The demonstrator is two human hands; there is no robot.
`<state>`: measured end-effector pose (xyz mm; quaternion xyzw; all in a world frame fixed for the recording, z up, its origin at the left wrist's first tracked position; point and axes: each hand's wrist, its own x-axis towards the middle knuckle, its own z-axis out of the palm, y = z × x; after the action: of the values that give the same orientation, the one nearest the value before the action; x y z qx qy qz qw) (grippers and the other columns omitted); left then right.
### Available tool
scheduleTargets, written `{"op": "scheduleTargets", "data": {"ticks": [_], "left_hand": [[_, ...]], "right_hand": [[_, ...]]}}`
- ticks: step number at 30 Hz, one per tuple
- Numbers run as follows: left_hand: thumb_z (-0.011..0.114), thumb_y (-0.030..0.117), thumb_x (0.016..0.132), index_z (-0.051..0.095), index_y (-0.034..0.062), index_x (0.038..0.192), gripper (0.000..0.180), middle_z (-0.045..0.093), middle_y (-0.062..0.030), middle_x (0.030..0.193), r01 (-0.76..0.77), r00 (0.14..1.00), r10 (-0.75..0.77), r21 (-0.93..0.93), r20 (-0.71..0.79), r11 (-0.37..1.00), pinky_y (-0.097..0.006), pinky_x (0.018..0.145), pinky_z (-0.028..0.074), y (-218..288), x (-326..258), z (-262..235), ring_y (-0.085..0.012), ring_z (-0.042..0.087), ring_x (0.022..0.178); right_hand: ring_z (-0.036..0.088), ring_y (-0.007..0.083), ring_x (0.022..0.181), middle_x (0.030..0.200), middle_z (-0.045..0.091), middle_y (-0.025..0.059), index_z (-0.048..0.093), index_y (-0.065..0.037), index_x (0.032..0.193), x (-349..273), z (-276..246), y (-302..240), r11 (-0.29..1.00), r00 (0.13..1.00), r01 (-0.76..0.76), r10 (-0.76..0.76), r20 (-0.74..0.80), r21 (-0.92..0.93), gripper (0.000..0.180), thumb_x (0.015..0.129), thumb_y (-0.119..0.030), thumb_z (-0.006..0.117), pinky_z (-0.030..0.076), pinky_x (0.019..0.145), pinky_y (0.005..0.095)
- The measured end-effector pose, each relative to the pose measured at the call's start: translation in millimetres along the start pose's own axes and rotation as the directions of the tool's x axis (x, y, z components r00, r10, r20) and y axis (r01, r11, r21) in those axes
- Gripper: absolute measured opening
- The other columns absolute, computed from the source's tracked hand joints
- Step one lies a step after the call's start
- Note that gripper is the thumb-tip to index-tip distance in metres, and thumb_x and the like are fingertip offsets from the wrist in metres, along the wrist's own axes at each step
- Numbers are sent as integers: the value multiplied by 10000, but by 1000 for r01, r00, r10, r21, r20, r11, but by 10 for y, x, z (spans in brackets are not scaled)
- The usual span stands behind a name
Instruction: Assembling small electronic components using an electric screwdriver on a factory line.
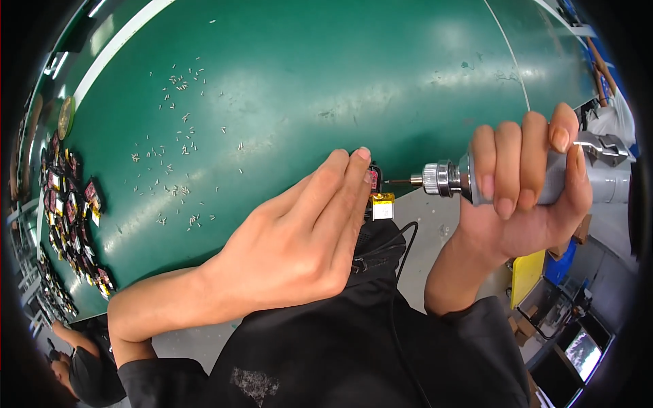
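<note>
My left hand [299, 234] is closed, its fingers pressed together around a small black electronic unit with a red circuit board [374, 178]. Part of the unit lies behind the fingers. From its lower end sticks out a small silver pouch battery with yellow tape [383, 206]. In my right hand [534, 163], the fingers wrap around a grey electric screwdriver [439, 178] with a chrome collar. The tool lies level, its thin bit pointing left at the board. Whether the bit touches a screw is too small to tell.
Many tiny loose screws [180, 190] lie scattered over the green table [306, 81]. Along its left edge sit piles of similar electronic units [68, 211], near a round dish [65, 117]. Another person [88, 364] is at the lower left. A black cable [408, 248] hangs before my body.
</note>
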<state>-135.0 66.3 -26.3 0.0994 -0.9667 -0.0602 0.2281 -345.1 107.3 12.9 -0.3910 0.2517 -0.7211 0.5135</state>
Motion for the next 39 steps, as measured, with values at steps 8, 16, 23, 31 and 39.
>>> {"op": "scheduleTargets", "data": {"ticks": [8, 16, 23, 31, 39], "left_hand": [[669, 11, 575, 622, -168, 932, 402, 614, -271, 1052, 45, 999, -45, -29, 3, 999, -360, 715, 566, -1, -22, -4, -332, 621, 920], [659, 31, 563, 631, -160, 911, 399, 622, -257, 1036, 30, 999, -29, -42, 21, 999, -342, 695, 568, -30, -19, -33, -331, 623, 913], [651, 23, 555, 635, -154, 911, 397, 623, -253, 1035, 30, 999, -31, -11, -33, 999, -339, 673, 568, -29, -42, 28, -330, 620, 910], [651, 21, 545, 639, -150, 915, 408, 620, -250, 1042, 6, 999, -6, 13, -42, 1000, -334, 664, 567, -15, -66, 34, -326, 619, 904], [600, 18, 496, 639, -153, 907, 447, 628, -262, 1009, 14, 999, -12, 40, -48, 999, -347, 712, 568, 23, -49, 67, -342, 622, 910]], "right_hand": [[390, 93, 424, 523, 399, -12, 466, -56, 927, 59, -52, 128, 997, 995, -65, 68, 73, -44, 126, 914, -174, 423, 353, 509, 270], [389, 91, 414, 512, 403, -12, 452, -68, 897, -13, 85, 133, 994, 999, -38, 39, 3, -99, 110, 891, -178, 457, 355, 506, 266], [394, 85, 415, 500, 409, -17, 450, -71, 870, -66, 69, 181, 997, 998, 35, -39, -58, -68, 114, 873, -178, 491, 353, 505, 259], [395, 83, 420, 500, 406, -21, 444, -76, 863, -103, 104, 178, 996, 996, 26, -33, -84, -86, 113, 874, -177, 493, 351, 507, 255], [382, 81, 418, 511, 377, -24, 379, -91, 830, 67, 142, 129, 975, 989, -99, 118, 86, -201, 147, 898, -204, 443, 362, 507, 258]]}}
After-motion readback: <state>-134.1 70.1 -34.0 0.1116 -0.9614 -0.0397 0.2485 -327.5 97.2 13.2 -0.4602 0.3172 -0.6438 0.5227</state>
